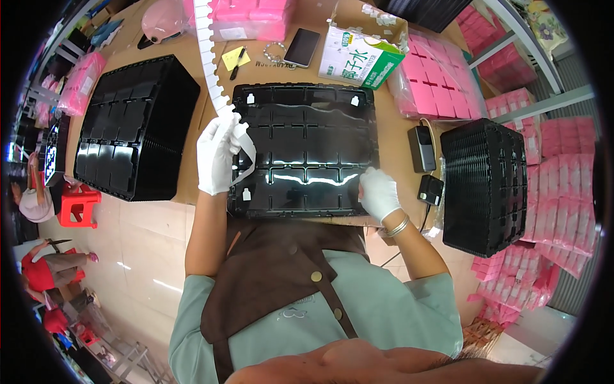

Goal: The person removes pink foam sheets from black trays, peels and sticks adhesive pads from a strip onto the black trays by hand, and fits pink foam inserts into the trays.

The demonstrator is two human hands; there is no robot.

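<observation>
A black plastic tray (307,144) lies flat before me. Small white stickers show near its corners: far left (250,99), far right (355,100) and near left (247,194). Over the tray's left edge, my left hand (217,153), in a white glove, is closed on a white sticker strip (206,57). The strip runs away across the table, and a loose end of it curls below the fingers. My right hand (380,197), also gloved, is at the tray's near right corner with its fingers curled together. Whatever is under those fingertips is hidden.
Stacks of black trays stand left (131,128) and right (484,185). Beyond the tray are a yellow note (234,59) with a pen (240,61), a bracelet (275,51), a phone (302,48) and a cut-open carton (364,54). A power bank (421,148) sits right. People work far left.
</observation>
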